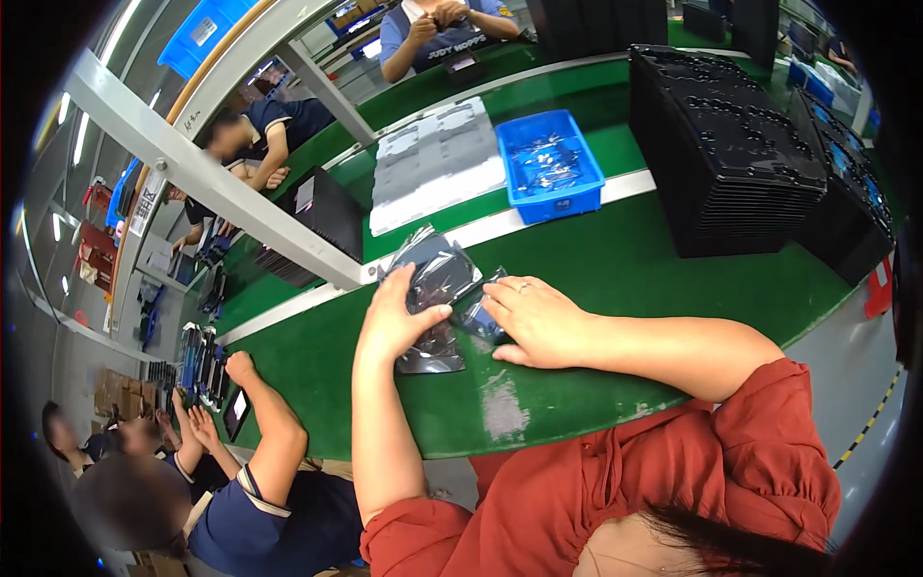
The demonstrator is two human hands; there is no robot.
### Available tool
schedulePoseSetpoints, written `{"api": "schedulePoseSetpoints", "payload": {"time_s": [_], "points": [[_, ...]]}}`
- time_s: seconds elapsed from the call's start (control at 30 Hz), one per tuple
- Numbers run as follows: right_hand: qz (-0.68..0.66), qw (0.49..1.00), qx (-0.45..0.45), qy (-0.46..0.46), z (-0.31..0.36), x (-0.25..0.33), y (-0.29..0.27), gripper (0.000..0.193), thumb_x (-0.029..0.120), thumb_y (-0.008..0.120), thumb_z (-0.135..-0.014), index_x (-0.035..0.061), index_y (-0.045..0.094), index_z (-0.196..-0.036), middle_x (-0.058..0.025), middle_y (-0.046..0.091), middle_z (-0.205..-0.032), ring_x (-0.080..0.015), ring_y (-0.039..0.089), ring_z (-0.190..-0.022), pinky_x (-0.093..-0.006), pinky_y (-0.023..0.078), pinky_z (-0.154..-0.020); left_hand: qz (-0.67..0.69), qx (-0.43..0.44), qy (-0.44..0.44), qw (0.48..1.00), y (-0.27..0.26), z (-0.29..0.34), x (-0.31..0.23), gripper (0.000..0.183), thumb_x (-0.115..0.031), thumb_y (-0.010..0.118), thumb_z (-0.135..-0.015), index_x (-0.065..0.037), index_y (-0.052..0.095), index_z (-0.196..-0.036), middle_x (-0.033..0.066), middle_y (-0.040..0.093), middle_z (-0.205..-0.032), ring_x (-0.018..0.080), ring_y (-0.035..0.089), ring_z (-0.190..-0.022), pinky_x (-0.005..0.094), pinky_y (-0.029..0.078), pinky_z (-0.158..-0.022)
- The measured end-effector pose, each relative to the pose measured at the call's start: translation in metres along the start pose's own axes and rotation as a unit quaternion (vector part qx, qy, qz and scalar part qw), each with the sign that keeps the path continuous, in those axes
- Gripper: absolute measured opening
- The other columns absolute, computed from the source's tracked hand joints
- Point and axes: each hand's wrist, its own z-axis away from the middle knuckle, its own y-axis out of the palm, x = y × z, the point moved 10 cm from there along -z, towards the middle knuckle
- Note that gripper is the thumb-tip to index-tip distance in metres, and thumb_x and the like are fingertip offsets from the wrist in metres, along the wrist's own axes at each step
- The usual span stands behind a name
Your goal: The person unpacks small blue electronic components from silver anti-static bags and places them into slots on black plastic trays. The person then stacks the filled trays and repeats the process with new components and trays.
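Note:
My left hand (pixel 389 313) lies over the left side of a shiny dark see-through plastic bag (pixel 437 274), thumb spread away from the fingers. More of the crinkled plastic reaches down toward me below the thumb. Beside it, my right hand (pixel 543 322), with a ring on one finger, rests its fingers on a smaller dark plastic pouch (pixel 481 317). Its thumb is apart from the fingers. What is inside the bags is hard to make out through the glare.
A blue bin (pixel 553 207) of small bagged parts stands beyond my hands, next to white-grey moulded trays (pixel 437 168). Tall stacks of black trays (pixel 721 183) rise at the right. A grey metal post (pixel 240 192) slants at left. Co-workers sit left and opposite.

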Motion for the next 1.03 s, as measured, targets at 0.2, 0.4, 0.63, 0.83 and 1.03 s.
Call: {"api": "schedulePoseSetpoints", "payload": {"time_s": [0.2,0.4,0.63,0.83,1.03], "points": [[-0.072,0.995,0.048,-0.06,0.01,0.001,0.017,0.016,0.016,0.064,-0.076,0.0035,0.062,-0.086,-0.0091,0.06,-0.094,-0.0263,0.057,-0.093,-0.0384,0.046,-0.082,-0.154,0.074,0.05,0.984,0.025,0.074,-0.028,0.094,-0.046,0.081,-0.061,-0.008,0.041,-0.138,0.0203,0.033,-0.145,0.0383,0.029,-0.135,0.0467,0.029,-0.108],[-0.109,0.986,0.064,-0.108,0.017,0.027,0.01,0.013,0.015,0.063,-0.077,0.0034,0.06,-0.081,-0.0101,0.058,-0.09,-0.0269,0.056,-0.09,-0.04,0.045,-0.081,-0.116,-0.035,0.096,0.988,0.015,0.109,-0.033,0.051,-0.012,0.074,-0.066,-0.008,0.059,-0.115,0.0113,0.054,-0.123,0.0317,0.05,-0.115,0.0419,0.039,-0.098],[-0.287,0.946,-0.113,-0.096,0.014,0.02,-0.037,0.011,0.004,0.066,-0.07,0.0032,0.056,-0.075,-0.0097,0.061,-0.08,-0.0267,0.06,-0.074,-0.0367,0.049,-0.064,-0.093,-0.127,0.126,0.98,-0.005,0.119,-0.035,0.024,0.004,0.067,-0.063,-0.007,0.06,-0.084,0.0044,0.064,-0.088,0.025,0.061,-0.087,0.0439,0.04,-0.096],[-0.283,0.921,-0.264,-0.042,0.014,-0.002,-0.101,0.016,-0.005,0.066,-0.067,0.0033,0.055,-0.075,-0.0103,0.065,-0.083,-0.0241,0.064,-0.071,-0.032,0.049,-0.06,0.022,-0.184,0.159,0.97,-0.027,0.12,-0.046,0.019,0.006,0.064,-0.073,-0.003,0.055,-0.087,0.0102,0.062,-0.081,0.0254,0.062,-0.076,0.0406,0.051,-0.08],[-0.204,0.93,-0.305,-0.002,0.016,-0.02,-0.109,0.016,-0.003,0.066,-0.07,0.0042,0.057,-0.081,-0.0102,0.067,-0.092,-0.0247,0.064,-0.079,-0.0319,0.049,-0.067,0.175,-0.295,0.057,0.937,-0.052,0.112,-0.007,0.013,0.001,0.065,-0.082,-0.001,0.055,-0.09,0.0081,0.057,-0.083,0.0174,0.056,-0.073,0.0256,0.046,-0.063]]}}
